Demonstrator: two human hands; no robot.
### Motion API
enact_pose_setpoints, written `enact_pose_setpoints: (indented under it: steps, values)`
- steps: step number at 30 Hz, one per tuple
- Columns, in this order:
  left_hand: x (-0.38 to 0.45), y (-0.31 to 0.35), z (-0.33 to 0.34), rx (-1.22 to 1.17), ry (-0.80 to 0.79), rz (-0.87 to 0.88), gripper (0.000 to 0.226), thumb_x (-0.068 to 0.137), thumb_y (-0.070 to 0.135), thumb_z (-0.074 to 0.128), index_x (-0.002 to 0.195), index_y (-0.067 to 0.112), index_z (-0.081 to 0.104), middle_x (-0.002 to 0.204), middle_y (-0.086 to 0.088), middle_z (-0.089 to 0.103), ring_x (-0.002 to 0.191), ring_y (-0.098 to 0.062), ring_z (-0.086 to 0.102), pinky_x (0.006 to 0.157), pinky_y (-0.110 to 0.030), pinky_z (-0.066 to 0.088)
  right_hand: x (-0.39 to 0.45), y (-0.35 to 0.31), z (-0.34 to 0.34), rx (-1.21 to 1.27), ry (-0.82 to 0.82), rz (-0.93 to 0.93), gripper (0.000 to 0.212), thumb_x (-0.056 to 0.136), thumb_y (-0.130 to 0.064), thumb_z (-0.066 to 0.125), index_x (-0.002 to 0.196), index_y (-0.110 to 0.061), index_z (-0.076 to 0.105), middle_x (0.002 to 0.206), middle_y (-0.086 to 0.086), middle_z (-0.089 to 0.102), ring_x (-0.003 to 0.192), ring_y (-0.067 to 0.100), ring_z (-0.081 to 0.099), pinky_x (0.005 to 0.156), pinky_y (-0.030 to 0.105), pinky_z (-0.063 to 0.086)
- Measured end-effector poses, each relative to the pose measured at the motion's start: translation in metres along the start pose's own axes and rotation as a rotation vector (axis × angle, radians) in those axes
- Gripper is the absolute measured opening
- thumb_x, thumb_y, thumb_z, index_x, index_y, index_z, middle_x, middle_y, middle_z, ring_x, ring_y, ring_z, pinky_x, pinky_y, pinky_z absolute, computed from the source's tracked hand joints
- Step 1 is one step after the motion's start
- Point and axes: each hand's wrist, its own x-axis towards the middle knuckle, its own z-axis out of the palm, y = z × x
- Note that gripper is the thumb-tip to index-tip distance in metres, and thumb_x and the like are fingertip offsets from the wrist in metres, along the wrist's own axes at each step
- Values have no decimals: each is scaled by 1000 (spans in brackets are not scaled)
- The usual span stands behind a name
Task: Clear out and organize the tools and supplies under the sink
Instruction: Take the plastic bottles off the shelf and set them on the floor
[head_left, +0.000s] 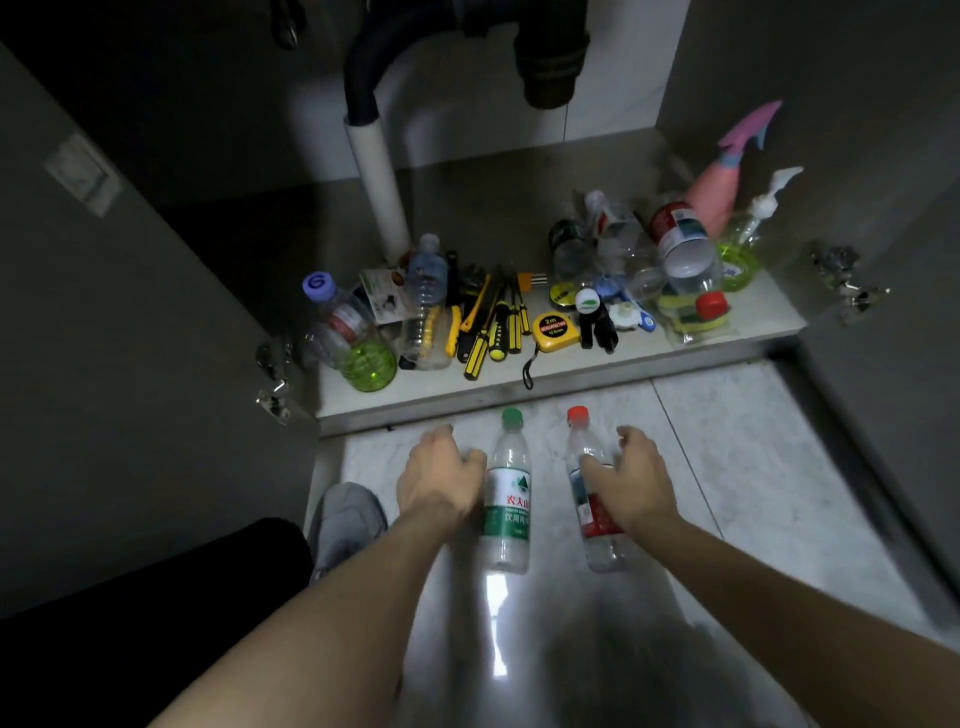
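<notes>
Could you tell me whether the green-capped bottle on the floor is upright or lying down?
Upright: the green-capped bottle stands on the floor tiles, cap on top, with the left hand touching its side.

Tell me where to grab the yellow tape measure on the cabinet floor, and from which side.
Grip the yellow tape measure across its squarish case, coming from above and the front edge. It lies flat, label up, with screwdrivers close on its left and a black object close on its right. The black wrist strap trailing over the front edge is probably a looser hold.

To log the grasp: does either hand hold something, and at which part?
Right hand grips the red-capped bottle at its labelled middle. Left hand only touches the green-capped bottle.
</notes>
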Motion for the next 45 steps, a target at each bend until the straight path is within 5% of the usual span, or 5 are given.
enact_pose_setpoints:
  steps: [6,17,25,37,45]
  values:
    - [75,79,-75,162,265,300,32,88,26,55,119,17,55,117,-8,60,105,-32,59,77,-40,48,71,-100,-40,-13,206,-232,51,89,-32,66,135,-17,51,133,5,58,122,27,56,96,41,49]
    - [149,67,-63,235,169,58,95,82,34,77,151,10,15,146,-18,34,136,-34,35,98,-46,45,147,-133,-18,-84,225,6,55,89,-31,69,133,-7,46,132,16,58,119,37,57,93,42,50]
    - [169,65,-64,131,254,44,70,91,36,66,143,6,30,136,-19,47,128,-33,45,96,-45,47,159,-131,-9,172,358,77,40,90,-30,66,128,-18,59,123,11,66,112,36,61,87,35,44]
    - [85,79,-89,-148,278,107,49,83,47,54,119,14,44,114,-15,57,101,-38,60,81,-42,50,56,-118,-84,686,355,-200,27,80,-45,67,91,-21,65,78,1,60,77,17,57,78,45,52]
    - [-26,46,-44,-202,134,119,50,75,51,52,116,24,44,104,-5,60,81,-28,58,66,-36,45,-8,-82,-143,576,400,-100,53,89,-68,47,103,-19,59,94,-3,64,91,22,61,72,34,44]
